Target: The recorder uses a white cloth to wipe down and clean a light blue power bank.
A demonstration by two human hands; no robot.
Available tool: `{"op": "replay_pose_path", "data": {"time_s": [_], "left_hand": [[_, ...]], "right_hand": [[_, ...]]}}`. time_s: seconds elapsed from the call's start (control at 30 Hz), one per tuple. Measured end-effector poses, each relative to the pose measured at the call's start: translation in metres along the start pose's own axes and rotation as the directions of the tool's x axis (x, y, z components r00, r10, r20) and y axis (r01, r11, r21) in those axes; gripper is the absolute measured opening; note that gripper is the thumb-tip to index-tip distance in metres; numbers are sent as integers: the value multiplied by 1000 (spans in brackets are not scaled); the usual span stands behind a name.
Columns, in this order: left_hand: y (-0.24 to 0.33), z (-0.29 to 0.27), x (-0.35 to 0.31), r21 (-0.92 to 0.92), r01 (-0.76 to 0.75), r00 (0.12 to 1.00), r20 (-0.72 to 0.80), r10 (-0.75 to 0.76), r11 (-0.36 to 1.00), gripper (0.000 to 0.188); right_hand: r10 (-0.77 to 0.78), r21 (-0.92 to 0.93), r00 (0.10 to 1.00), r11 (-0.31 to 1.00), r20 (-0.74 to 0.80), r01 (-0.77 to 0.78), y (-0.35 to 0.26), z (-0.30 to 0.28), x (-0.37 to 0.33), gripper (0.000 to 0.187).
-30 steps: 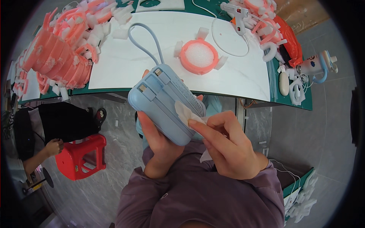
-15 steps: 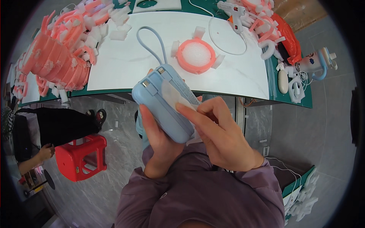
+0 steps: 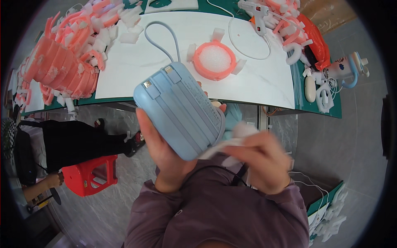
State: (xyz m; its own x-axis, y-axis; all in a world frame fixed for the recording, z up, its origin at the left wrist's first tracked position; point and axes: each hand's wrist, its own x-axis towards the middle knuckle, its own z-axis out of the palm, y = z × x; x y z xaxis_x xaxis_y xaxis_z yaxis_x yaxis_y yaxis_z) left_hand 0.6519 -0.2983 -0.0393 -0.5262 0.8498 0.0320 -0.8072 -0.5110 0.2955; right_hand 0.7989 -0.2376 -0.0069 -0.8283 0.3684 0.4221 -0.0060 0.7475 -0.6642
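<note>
A light blue power bank [image 3: 178, 113], with two plugs showing at its far end and a loop strap [image 3: 178, 43] sticking out there, is tilted in front of me. My left hand [image 3: 165, 155] wraps round it from below and the left side; some of its fingertips show past the right edge. My right hand [image 3: 266, 159], smeared by motion, pinches a white tissue [image 3: 245, 131] to the right of the power bank's near end. Part of the tissue trails toward that near corner; whether it touches is too blurred to tell.
The white tabletop [image 3: 264, 87] holds a pink foam ring [image 3: 200, 68] with white blocks. Pink foam pieces [image 3: 62, 68] pile up at left. A white glue gun [image 3: 259, 22] and cord lie at far right, beside a cup [image 3: 341, 68]. A person [image 3: 74, 142] stands by a red stool [image 3: 91, 175].
My right hand and the tissue have moved off the power bank's face to the right. The power bank has shifted slightly left and shows more of its face. The person at left has stepped toward me.
</note>
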Motion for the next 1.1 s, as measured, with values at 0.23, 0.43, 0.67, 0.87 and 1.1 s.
{"op": "replay_pose_path", "data": {"time_s": [0.23,0.43,0.67,0.87,1.1], "left_hand": [[0,4,4,21,-26,993,-114,29,999,60],[6,9,7,122,53,982,-187,-29,991,51],[5,12,15,-54,182,947,-257,-190,982,46],[1,-1,19,-126,186,964,-168,-206,974,51],[-5,-1,21,-152,51,984,-160,-75,987,50]], "right_hand": [[204,243,906,963,-371,-117,-9,-11,37,13],[-275,-298,961,920,-30,254,16,21,48,37],[-568,-474,823,731,-23,491,33,16,41,36],[-567,-502,822,726,-52,470,34,18,37,31],[-18,-28,990,1000,-137,14,18,19,37,25]]}}
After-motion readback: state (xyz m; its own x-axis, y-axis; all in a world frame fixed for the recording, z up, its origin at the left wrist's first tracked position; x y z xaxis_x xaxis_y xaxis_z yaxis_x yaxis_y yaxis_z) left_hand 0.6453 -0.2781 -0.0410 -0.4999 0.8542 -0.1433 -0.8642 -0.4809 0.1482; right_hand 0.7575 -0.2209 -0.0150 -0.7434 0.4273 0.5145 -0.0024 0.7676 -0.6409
